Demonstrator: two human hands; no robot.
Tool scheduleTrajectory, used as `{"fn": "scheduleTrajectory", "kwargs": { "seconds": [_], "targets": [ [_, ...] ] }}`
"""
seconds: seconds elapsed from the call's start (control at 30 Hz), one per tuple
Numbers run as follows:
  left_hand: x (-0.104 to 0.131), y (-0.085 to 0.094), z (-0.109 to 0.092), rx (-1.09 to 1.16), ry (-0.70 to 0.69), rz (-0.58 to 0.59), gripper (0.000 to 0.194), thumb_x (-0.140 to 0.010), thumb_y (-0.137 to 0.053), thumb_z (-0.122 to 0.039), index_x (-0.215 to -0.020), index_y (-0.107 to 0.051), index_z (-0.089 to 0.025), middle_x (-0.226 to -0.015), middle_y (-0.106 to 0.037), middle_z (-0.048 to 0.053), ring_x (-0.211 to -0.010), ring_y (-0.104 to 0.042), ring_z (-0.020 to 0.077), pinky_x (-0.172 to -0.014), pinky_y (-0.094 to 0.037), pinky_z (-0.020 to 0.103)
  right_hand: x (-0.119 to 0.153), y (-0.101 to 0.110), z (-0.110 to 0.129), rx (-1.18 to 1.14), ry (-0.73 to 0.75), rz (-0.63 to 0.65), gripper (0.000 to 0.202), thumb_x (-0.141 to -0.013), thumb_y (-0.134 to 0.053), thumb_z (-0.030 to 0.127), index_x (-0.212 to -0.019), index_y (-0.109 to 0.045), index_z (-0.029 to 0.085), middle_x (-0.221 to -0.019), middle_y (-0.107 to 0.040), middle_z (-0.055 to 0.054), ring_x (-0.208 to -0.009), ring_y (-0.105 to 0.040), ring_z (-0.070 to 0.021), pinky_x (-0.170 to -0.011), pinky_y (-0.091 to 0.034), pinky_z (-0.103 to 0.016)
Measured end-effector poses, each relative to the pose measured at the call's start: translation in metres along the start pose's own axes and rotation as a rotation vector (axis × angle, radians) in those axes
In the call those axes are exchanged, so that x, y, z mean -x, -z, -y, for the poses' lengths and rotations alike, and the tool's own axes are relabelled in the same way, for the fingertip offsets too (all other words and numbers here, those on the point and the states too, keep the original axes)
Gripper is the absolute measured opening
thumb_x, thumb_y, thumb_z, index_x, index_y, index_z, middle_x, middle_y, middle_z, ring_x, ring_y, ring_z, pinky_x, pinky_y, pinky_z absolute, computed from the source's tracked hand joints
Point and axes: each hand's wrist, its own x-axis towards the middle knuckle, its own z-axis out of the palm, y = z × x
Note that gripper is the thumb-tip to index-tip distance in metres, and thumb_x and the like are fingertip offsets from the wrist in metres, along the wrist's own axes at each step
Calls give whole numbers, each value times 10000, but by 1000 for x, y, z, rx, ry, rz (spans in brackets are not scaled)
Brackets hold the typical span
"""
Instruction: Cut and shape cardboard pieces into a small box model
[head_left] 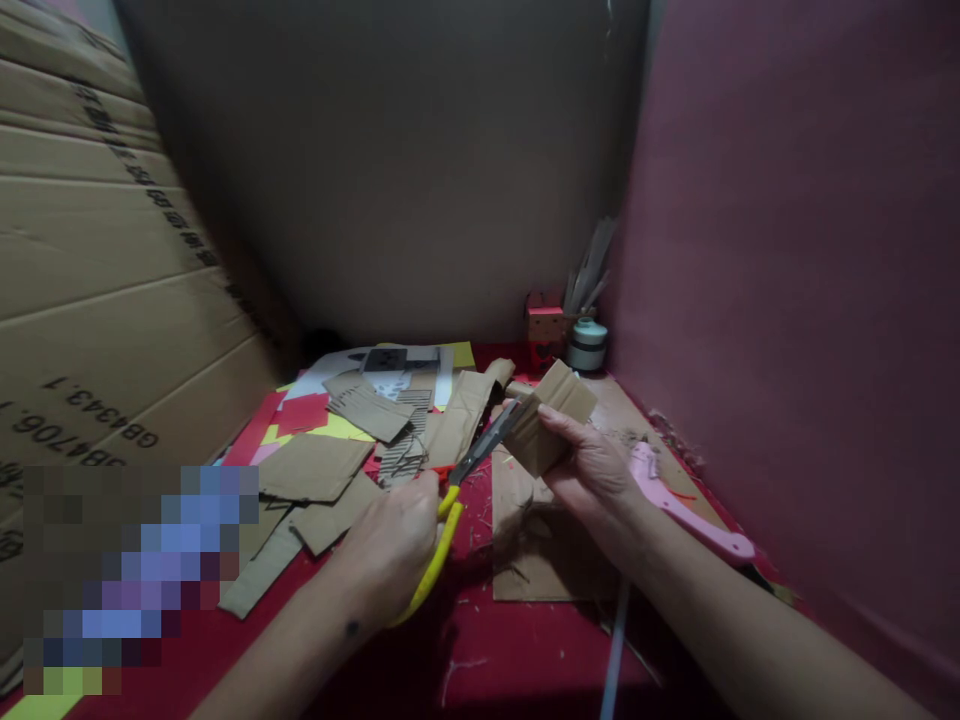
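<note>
My left hand (pixel 397 535) is closed round the yellow handles of a pair of scissors (pixel 484 450). The blades point up and to the right, their tips at the left edge of a small cardboard piece (pixel 559 392). My right hand (pixel 596 475) grips that piece, thumb on top. Whether the blades are cutting into it or only touching it, I cannot tell. Below my right hand lies a larger cardboard sheet (pixel 525 570), partly hidden by it. Cut cardboard pieces (pixel 315 465) are heaped to the left of the scissors.
A pink glue gun (pixel 694 515) lies right of my right forearm, and a pale stick (pixel 616 650) in front. Coloured paper (pixel 300 412), a small red box figure (pixel 545 325) and a pale green jar (pixel 587 345) stand farther back. A big carton (pixel 112 260) walls the left.
</note>
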Motion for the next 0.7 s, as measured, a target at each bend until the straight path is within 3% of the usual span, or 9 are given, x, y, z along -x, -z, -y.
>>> {"fn": "scheduleTrajectory", "kwargs": {
  "seconds": [0.33, 0.7],
  "targets": [
    [3, 14, -10, -68, -59, 17, 186, -818, -361, -314, -754, -498, -206, -665, -586, 90, -563, -512, 220, -519, -286, 288, 2, -3, 0, -15, 13, -51, 246, -614, -709, 100, -845, -655, 164, -796, -724, -27, -796, -659, -164, -754, -528, -266],
    [1, 17, -8, -227, -27, 124, 211, -834, -317, -263, -839, -512, -182, -760, -619, 124, -656, -582, 254, -546, -325, 302, 0, 0, -2, -35, -1, -28, 311, -620, -709, 111, -923, -657, 161, -852, -734, -39, -929, -650, -211, -875, -498, -342]
  ]
}}
